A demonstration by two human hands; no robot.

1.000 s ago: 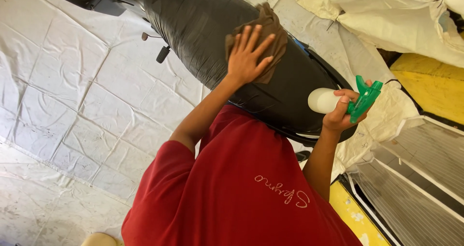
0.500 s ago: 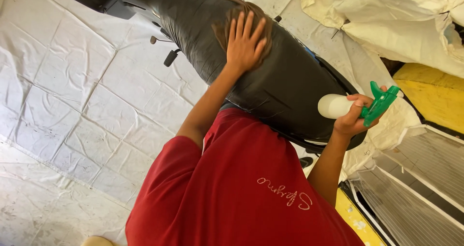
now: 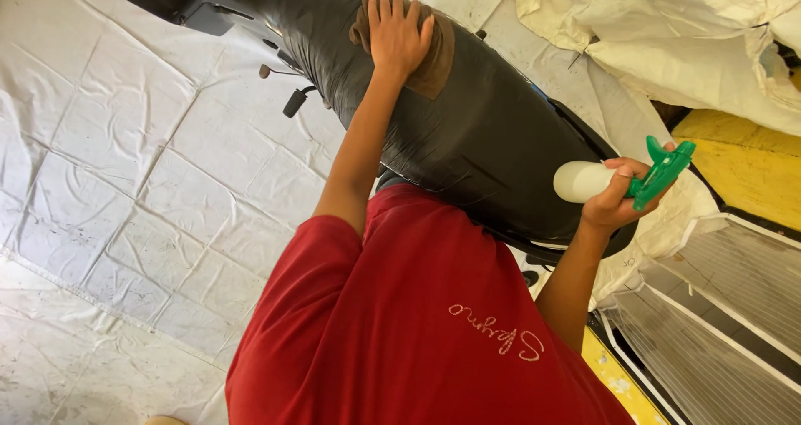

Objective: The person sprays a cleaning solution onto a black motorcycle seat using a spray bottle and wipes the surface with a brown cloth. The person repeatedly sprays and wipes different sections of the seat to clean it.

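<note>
Motorcycle seat (image 3: 467,133), long, black and glossy, runs from the far left down toward the near right, and it is what both hands work around. A brown cloth (image 3: 430,54) lies on its far end, and the left hand (image 3: 399,33) presses flat on that cloth, fingers spread wide and palm down. The right hand (image 3: 613,200) is closed around a white spray bottle (image 3: 584,181) with a green trigger head (image 3: 663,171), held just off the near right end of the seat and not touching it.

Judging by where the cloth sits, the wiping is at the far end of the seat; the broad middle and near stretch look shiny, but I cannot tell whether that comes from wiping, from spray or from the cover's own gloss. No foam or drips show. The bottle is in hand rather than set down, so the cleaning looks unfinished.

A creased white tarp (image 3: 125,166) covers the floor on the left, and cream sheeting (image 3: 659,33) is heaped at the far right.
</note>
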